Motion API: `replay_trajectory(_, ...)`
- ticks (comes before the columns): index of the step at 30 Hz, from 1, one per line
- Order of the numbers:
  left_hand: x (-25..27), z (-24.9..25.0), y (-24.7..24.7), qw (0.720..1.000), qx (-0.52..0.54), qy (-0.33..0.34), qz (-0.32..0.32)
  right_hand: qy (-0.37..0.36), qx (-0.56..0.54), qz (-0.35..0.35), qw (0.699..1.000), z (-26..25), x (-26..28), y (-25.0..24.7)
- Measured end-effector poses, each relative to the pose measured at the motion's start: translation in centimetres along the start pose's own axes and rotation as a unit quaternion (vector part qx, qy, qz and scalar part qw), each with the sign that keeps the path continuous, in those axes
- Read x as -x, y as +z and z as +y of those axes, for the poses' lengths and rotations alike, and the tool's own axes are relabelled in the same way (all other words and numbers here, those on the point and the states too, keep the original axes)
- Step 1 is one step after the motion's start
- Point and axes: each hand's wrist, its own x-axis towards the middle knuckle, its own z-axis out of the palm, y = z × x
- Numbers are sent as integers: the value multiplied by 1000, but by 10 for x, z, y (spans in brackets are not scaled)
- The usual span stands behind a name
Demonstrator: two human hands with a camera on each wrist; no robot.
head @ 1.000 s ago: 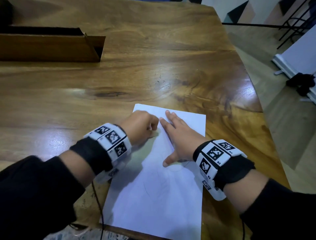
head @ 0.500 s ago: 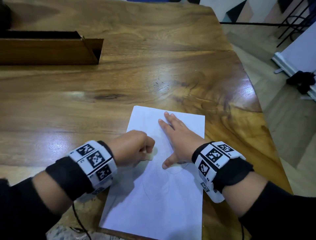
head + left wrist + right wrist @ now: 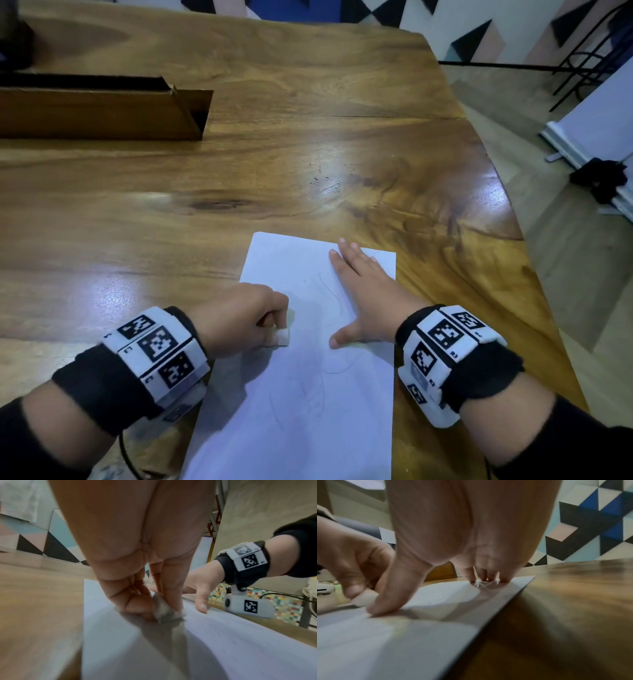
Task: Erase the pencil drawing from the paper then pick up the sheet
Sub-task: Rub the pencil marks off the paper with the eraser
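Here, from the head view, a white paper (image 3: 301,394) with faint pencil lines lies on the wooden surface (image 3: 308,154). The right hand (image 3: 363,291) presses it flat, fingers spread. At the left wrist, the left hand (image 3: 137,599) pinches a grey-smudged eraser (image 3: 164,609); hard rubbing might crease the sheet. At the right wrist, fingertips (image 3: 488,577) pin the far edge.

Glare on table (image 3: 144,202), blurred wrist views
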Motion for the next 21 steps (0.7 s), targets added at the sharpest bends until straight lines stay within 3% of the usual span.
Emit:
replay_trajectory(2,-10,3,-10,1000,-13,-9,3,-1,-1,-6,1000,-1,-1,1)
replay_trajectory(6,-50,13,-33,989,0,-16,147,5,34,2,999,-5,-2,3)
replay_trajectory(9,-67,18,-29,980,-8,-26,199,11,48,-10,999,-6,-1,1)
replay_trajectory(11,-62,15,-22,981,-17,-7,192,13,66,-13,998,-7,-2,0)
replay_trajectory(15,-46,10,-26,998,-50,0,43,32,104,-23,994,-7,-4,2)
replay_trajectory(16,-48,11,-30,998,-52,-4,35,39,117,-23,992,-8,-3,2)
replay_trajectory(21,-64,11,-31,981,-36,-1,189,68,163,-34,984,-12,-2,0)
